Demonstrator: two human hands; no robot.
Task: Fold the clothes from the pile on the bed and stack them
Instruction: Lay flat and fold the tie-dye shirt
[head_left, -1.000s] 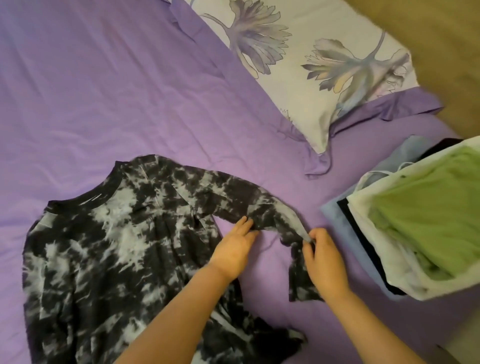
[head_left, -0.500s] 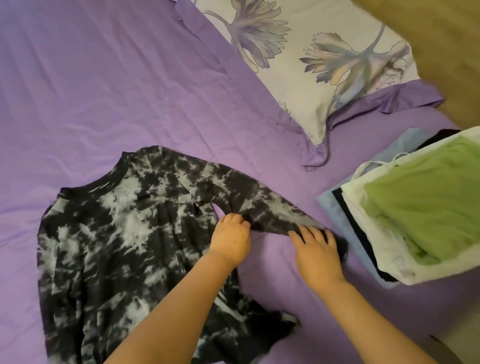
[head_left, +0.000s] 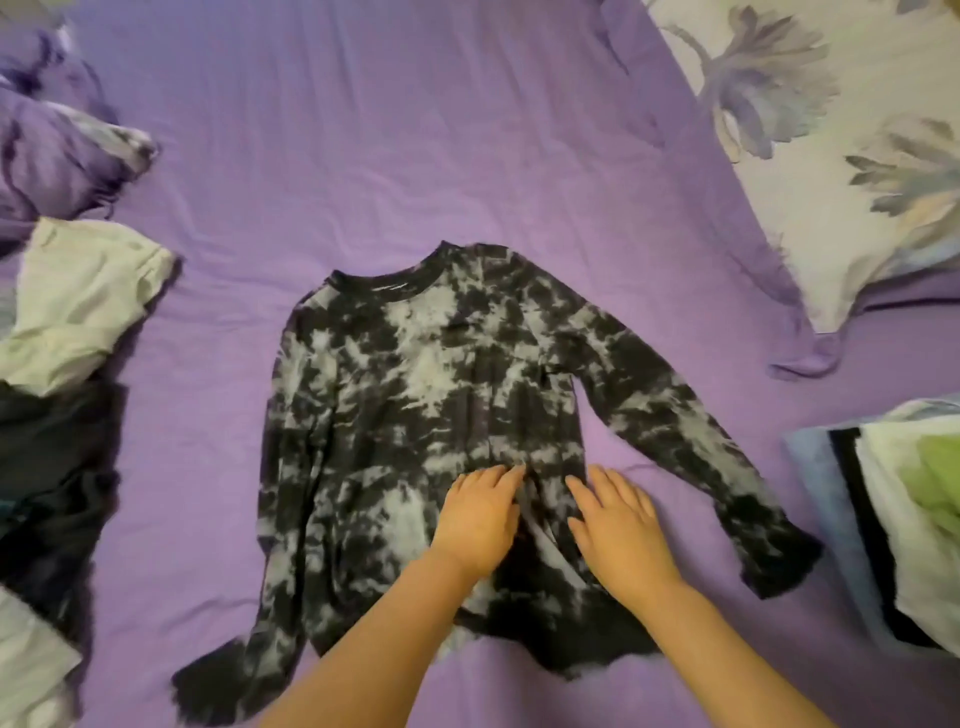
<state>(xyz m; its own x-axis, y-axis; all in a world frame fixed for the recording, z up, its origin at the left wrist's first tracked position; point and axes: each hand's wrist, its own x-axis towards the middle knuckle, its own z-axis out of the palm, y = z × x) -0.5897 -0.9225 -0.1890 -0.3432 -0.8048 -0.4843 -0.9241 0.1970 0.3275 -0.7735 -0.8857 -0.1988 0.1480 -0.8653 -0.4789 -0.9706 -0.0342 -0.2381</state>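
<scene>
On the purple bedsheet (head_left: 363, 130), midway between the floral pillow (head_left: 810, 156) and the unfolded pile (head_left: 67, 332), a black-and-white tie-dye long-sleeved top (head_left: 415, 374) is lying spread face up, neckline pointing away from the person and both sleeves angling outward from the body. The left hand (head_left: 480, 512) and the right hand (head_left: 621, 525) are resting flat on the top's lower front, fingers straight and slightly spread, pressing the cloth rather than gripping it; neither is holding anything. The knit is looking thin, soft and limp, so it is likely handling as a light, floppy piece that drapes and wrinkles rather than keeping any shape, clinging a little to the cotton sheet and needing smoothing before each fold. Nothing about it is fragile or slippery. Sensible places to take hold appear to be the flared cuff at the end of the sleeve to the right of the top's body, then the shoulder seam and hem on the same side, pinching both layers so the fold line stays straight. The hem nearest the person is rippling unevenly and the cuffs are fanning out with ragged-looking edges. To the right of the top, a stack of folded clothes (head_left: 893, 519) is sitting in flat layers of blue, black, white and green, the likely destination once the folding is finished.
</scene>
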